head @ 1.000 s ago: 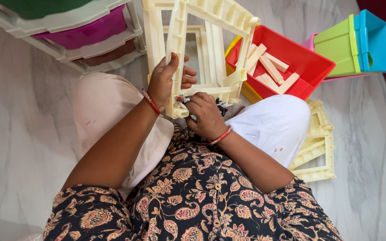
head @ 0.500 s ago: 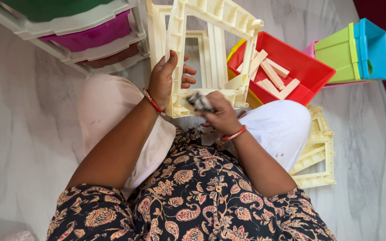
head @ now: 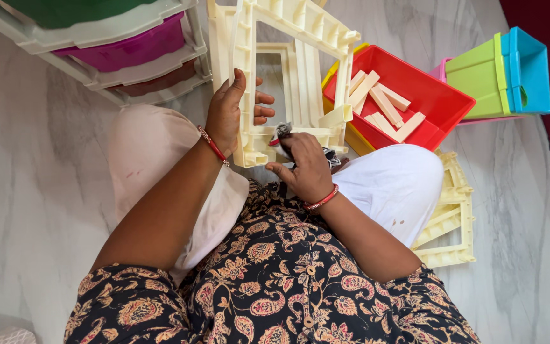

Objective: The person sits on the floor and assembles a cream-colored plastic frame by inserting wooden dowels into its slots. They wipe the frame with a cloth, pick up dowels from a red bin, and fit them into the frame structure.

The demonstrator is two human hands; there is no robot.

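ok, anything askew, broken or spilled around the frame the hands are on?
Nothing stands out. The left hand grips the cream plastic frame by its side bar; the right hand holds a small tool at its lower bar. The cream strips lie loose inside the red bin, none spilled.

A pale grey marble floor (head: 39, 191) carries everything. On it a red bin (head: 437, 105) holding cream strips sits beside green (head: 479, 73) and blue bins (head: 529, 64). A cream frame (head: 453, 223) lies flat, and a drawer rack (head: 106, 51) stands at the far left.
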